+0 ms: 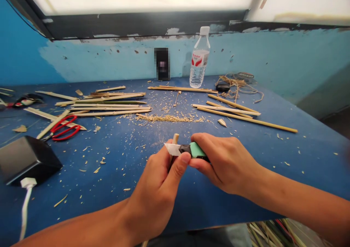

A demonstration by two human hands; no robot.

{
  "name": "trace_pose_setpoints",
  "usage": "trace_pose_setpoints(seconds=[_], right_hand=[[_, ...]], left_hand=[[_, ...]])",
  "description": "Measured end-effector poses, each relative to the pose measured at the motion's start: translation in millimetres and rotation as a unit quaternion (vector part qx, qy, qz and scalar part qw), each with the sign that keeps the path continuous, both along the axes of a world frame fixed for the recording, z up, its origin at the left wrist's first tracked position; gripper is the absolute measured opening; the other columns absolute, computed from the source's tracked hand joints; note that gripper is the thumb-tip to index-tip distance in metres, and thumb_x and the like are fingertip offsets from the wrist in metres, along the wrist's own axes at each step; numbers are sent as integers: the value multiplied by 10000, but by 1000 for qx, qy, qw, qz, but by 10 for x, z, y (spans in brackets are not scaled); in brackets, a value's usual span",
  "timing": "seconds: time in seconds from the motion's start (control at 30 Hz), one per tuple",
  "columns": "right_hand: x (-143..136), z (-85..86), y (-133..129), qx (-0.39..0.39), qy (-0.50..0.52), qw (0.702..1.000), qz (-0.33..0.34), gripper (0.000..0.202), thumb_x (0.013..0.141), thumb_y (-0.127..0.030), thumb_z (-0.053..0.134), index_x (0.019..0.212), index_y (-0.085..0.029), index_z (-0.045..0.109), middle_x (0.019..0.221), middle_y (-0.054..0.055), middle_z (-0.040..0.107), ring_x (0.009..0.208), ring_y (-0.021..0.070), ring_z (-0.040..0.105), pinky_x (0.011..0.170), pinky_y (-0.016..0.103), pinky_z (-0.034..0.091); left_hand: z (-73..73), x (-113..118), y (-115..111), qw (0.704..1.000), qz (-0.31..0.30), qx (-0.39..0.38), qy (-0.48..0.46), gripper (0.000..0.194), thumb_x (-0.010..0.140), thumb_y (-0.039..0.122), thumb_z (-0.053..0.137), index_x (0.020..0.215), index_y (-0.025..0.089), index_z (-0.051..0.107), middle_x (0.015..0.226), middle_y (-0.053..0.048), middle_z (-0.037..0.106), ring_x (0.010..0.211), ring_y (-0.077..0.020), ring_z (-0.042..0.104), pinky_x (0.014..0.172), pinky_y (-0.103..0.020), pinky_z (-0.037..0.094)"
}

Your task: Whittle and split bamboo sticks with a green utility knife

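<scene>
My left hand (161, 188) is closed around a thin bamboo stick (175, 138) whose pale tip pokes up past the fingers. Much of the stick is hidden in the palm. In my right hand (226, 159) is a utility knife (197, 150) with a green and black body. Its bare blade (172, 149) points left and lies across the stick near the tip. My left thumb presses against the black front part of the knife. Beyond the hands, a ridge of wood shavings (172, 119) lies on the blue table (109, 188).
Bamboo strips (109, 108) lie at the left, more sticks (246, 120) at the right. Red-handled scissors (65, 128) rest near a black box (30, 159) with a white cable. A water bottle (199, 62) and tangled twine (237, 84) are at the back. Cut stalks (273, 234) lie below the table edge.
</scene>
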State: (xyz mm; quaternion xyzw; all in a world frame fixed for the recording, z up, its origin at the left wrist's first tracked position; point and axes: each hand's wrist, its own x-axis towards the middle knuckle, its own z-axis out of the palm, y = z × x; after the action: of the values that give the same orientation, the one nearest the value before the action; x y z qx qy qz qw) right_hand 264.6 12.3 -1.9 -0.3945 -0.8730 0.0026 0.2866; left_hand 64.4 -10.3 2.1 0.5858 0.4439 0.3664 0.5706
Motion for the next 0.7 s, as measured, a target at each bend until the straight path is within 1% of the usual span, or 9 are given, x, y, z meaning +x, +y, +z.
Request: trace_pose_setpoints(seconds=[0.17, 0.33, 0.47, 0.53, 0.6, 0.7], right_hand=[[-37, 20, -33, 45, -12, 998, -46, 599, 1122, -608, 251, 981, -148, 608, 752, 60, 669, 534, 195, 606, 478, 321, 228], [-65, 21, -45, 36, -29, 996, -77, 563, 1128, -591, 256, 1001, -169, 606, 742, 34, 652, 510, 177, 583, 457, 317, 197], [-99, -24, -64, 109, -86, 981, -136, 588, 1123, -589, 234, 1089, -155, 628, 729, 38, 605, 484, 200, 549, 472, 332, 189], [-120, -35, -71, 139, -111, 971, -161, 579, 1123, -580, 237, 1140, -153, 628, 737, 44, 597, 494, 211, 544, 490, 338, 188], [-122, -23, -50, 149, -119, 965, -180, 561, 1124, -569, 244, 1147, -157, 625, 750, 49, 599, 498, 210, 534, 499, 340, 172], [-42, 28, 59, 120, -95, 967, -204, 518, 1129, -546, 265, 1121, -161, 613, 828, 70, 641, 535, 203, 545, 504, 335, 145]], left_hand=[[36, 27, 18, 999, 30, -26, -8, 441, 1008, 572, 595, 752, 233, 475, 570, 87, 268, 459, -95, 231, 418, -232, 204], [49, 58, 64, 998, 49, -30, -28, 464, 974, 565, 657, 722, 234, 453, 564, 79, 291, 488, -109, 260, 431, -235, 206], [36, 86, 110, 997, 45, -42, -39, 497, 954, 535, 700, 685, 232, 413, 544, 87, 263, 479, -101, 226, 430, -235, 189], [22, 87, 131, 997, 41, -50, -30, 487, 956, 543, 692, 703, 233, 415, 548, 93, 247, 460, -92, 202, 422, -235, 172], [2, 72, 147, 997, 39, -63, -11, 480, 973, 572, 653, 732, 235, 411, 568, 94, 243, 454, -87, 197, 417, -230, 165], [-31, 34, 154, 997, 21, -70, 2, 481, 997, 623, 586, 775, 235, 408, 590, 94, 263, 467, -85, 211, 422, -213, 199]])
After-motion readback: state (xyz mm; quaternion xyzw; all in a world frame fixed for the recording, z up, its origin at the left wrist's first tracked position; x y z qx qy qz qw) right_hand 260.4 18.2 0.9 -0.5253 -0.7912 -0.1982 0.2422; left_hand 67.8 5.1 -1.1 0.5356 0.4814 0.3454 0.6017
